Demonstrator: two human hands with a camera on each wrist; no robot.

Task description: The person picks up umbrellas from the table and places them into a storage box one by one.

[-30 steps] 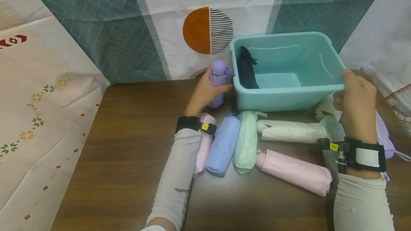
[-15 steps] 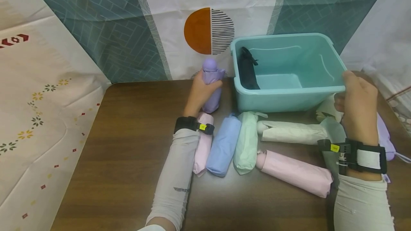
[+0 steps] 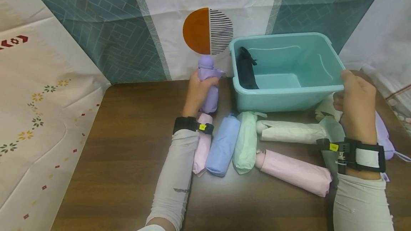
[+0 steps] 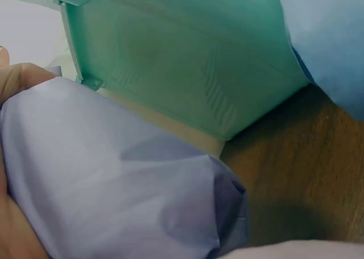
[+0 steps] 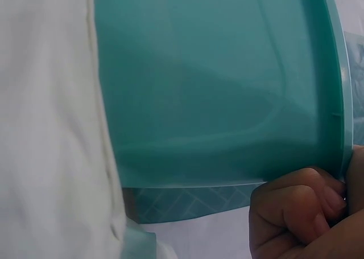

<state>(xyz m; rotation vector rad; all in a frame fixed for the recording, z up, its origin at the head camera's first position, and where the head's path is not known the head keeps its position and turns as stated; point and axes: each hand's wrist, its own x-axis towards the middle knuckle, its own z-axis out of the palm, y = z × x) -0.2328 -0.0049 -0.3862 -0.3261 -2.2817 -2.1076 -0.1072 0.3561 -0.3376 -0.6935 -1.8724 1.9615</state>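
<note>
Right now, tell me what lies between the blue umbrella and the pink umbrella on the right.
The green umbrella lies between the blue umbrella and that pink umbrella, as the head view shows.

Looks like smooth plastic with a soft sheen on the teal bin (image 3: 269, 101). Looks like thin, creased cloth, faintly shiny, on the lilac umbrella (image 3: 210, 97), with a smooth, plastic-like knob (image 3: 206, 61); similar cloth on the blue umbrella (image 3: 223, 145) and mint umbrella (image 3: 245, 145), matt on the black umbrella (image 3: 246, 72). Shows wood grain with glossy glare on the surface (image 3: 128, 145), creased printed cloth on the backdrop (image 3: 106, 27).
</note>
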